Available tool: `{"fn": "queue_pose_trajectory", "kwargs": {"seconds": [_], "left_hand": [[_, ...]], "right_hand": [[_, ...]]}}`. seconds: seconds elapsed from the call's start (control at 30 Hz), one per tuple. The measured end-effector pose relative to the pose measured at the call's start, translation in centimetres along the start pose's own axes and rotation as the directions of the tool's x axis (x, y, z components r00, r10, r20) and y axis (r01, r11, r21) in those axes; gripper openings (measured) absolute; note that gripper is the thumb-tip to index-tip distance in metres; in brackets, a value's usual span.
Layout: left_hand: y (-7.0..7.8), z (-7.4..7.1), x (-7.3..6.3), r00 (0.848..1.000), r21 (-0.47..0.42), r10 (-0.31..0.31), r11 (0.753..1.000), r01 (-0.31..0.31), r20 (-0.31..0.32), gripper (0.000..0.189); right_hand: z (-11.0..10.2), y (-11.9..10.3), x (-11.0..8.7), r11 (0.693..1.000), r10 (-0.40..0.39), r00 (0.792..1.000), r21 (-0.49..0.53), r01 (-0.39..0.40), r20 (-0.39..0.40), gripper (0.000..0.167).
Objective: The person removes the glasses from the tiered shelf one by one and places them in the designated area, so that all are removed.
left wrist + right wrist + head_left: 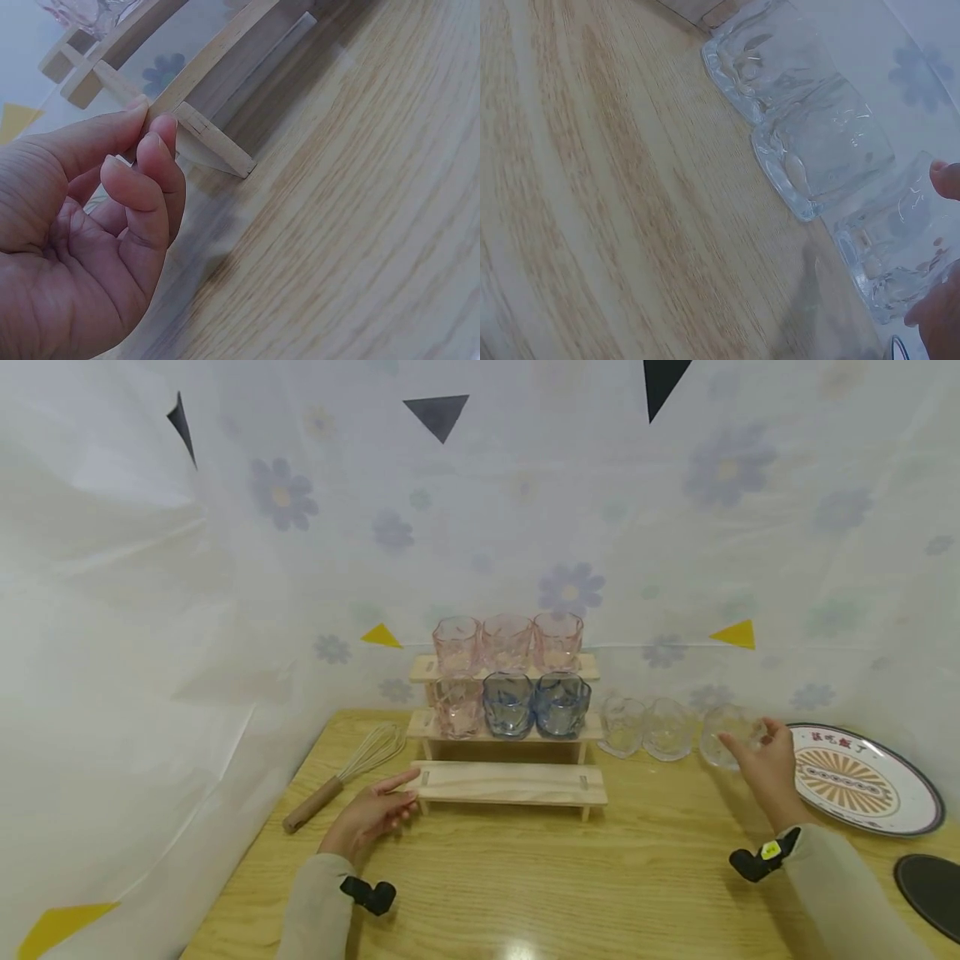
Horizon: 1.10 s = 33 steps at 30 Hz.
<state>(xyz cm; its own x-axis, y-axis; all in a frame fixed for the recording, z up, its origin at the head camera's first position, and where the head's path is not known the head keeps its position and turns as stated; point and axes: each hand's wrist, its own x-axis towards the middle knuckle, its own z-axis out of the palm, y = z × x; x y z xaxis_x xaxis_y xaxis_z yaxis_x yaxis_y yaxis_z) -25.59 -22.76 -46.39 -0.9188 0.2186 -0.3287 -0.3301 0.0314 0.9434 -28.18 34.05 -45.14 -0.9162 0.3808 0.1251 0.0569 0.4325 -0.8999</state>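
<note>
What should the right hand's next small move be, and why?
Probably bring the rightmost clear, wavy glass tumbler toward the lowest pale wooden shelf: the right hand grips it, and that flat shelf holds no tumbler.

Held glass (722, 720) part-hidden, black disc (932, 893) cropped

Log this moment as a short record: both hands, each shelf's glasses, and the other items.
left hand: pinches left end of bottom shelf
right hand: holds rightmost clear glass
top shelf: three pink glasses
middle shelf: one pink glass, two blue glasses
right of shelves: two more clear glasses
far left: whisk
far right: patterned plate; dark round object, cut off
</note>
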Motion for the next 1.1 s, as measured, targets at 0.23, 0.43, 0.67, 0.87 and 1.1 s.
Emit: {"fn": "queue_pose_trajectory", "kwargs": {"seconds": [0.23, 0.43, 0.67, 0.87, 1.1], "left_hand": [[-0.1, 0.1, 0.1, 1.0, -0.004, -0.003, 1.0, 0.003, -0.011, 0.058], [-0.1, 0.2, 0.1, 1.0, -0.001, -0.006, 1.0, 0.006, -0.009, 0.058], [0.1, 0.3, 0.4, 1.0, -0.012, -0.002, 1.0, 0.002, -0.015, 0.057], [0.2, 0.2, 0.4, 0.999, 0.0, -0.006, 1.0, 0.006, -0.034, 0.056], [0.1, 0.2, 0.1, 0.999, 0.01, -0.012, 1.0, 0.012, -0.044, 0.057]], "right_hand": [[0.8, 0.7, 0.9, 1.0, 0.022, 0.999, 0.015, -0.022, -0.048, 0.087], [1.1, 0.9, 1.1, 1.0, 0.023, 0.999, 0.011, -0.022, -0.041, 0.088], [1.0, 1.1, 1.0, 0.997, 0.07, 0.997, 0.047, -0.068, -0.041, 0.091], [1.3, 1.4, 1.6, 0.994, 0.091, 0.996, 0.069, -0.09, -0.011, 0.094], [1.8, 1.0, 1.8, 0.995, 0.094, 0.995, 0.047, -0.093, -0.018, 0.093]]}}
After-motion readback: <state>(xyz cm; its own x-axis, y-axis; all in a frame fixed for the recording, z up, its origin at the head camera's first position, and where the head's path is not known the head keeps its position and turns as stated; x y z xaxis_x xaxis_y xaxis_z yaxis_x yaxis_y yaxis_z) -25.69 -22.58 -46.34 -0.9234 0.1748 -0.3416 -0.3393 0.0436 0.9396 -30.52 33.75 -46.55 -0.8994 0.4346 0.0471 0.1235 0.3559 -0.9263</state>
